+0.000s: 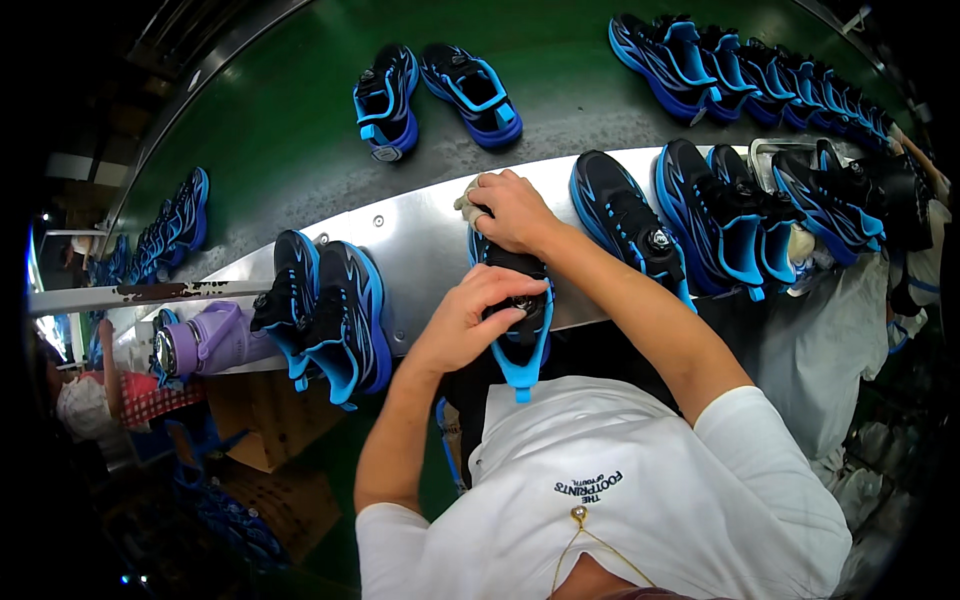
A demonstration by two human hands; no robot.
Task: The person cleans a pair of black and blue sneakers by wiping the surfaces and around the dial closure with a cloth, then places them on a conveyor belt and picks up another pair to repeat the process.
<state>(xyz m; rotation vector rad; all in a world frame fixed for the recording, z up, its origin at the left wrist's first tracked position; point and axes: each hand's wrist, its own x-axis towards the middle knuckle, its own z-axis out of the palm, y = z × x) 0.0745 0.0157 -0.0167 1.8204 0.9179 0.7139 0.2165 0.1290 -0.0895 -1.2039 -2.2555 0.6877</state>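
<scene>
A black and bright-blue sneaker (523, 358) lies on the metal ledge right in front of me, its heel toward my body. My left hand (472, 318) grips it around the tongue, with the thumb beside a round dial (527, 303). Over the toe end, my right hand (512, 212) is closed on a pale beige cloth (467, 203) and presses down there. The toe itself is mostly hidden under that hand. To the right of my right forearm a similar sneaker (622, 215) rests on the ledge.
Beyond the metal ledge (400, 235) runs a green belt (290, 120) carrying a sneaker pair (470, 95) and a long row of sneakers (760, 80). More pairs (335, 310) sit along the ledge. A lilac bottle (215, 338) lies left, above a cardboard box (275, 420). Another person (95, 405) is at far left.
</scene>
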